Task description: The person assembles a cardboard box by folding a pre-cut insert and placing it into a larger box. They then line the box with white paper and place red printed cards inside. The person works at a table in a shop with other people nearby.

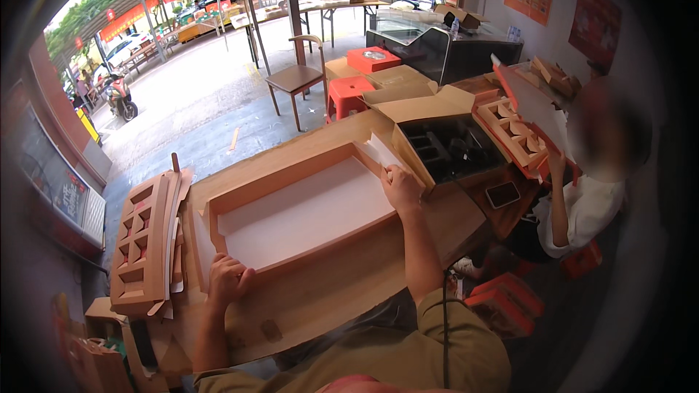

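A long brown cardboard work surface (342, 298) runs across the middle of the frame. On it lies a wide, shallow brown cardboard box tray with a white inner floor (306, 211), set at the centre of the frame. Its long axis runs from the lower left up toward the upper right, and its open side faces up.

To the left of the tray stands a stack of brown cardboard divider inserts with square cut-out compartments (142, 244), just beside the tray's left end. To the right, close against the tray's far end, sits an open brown carton with dark moulded inserts inside (448, 147). A dark phone (502, 194) lies on the table near it. Further right, another person in a white top (586, 211) holds a red and tan compartmented box (520, 131). In the upper middle of the frame stand a wooden chair (295, 76) and a red plastic stool (349, 91).

The left hand (229, 280) rests at the tray's lower left corner, fingers curled over the near wall and gripping it. The right hand (400, 185) reaches forward with the arm extended to the tray's upper right end, fingers pinched on a white paper sheet (380, 151) that stands up at that corner. The two hands are well apart, one at each end of the tray.
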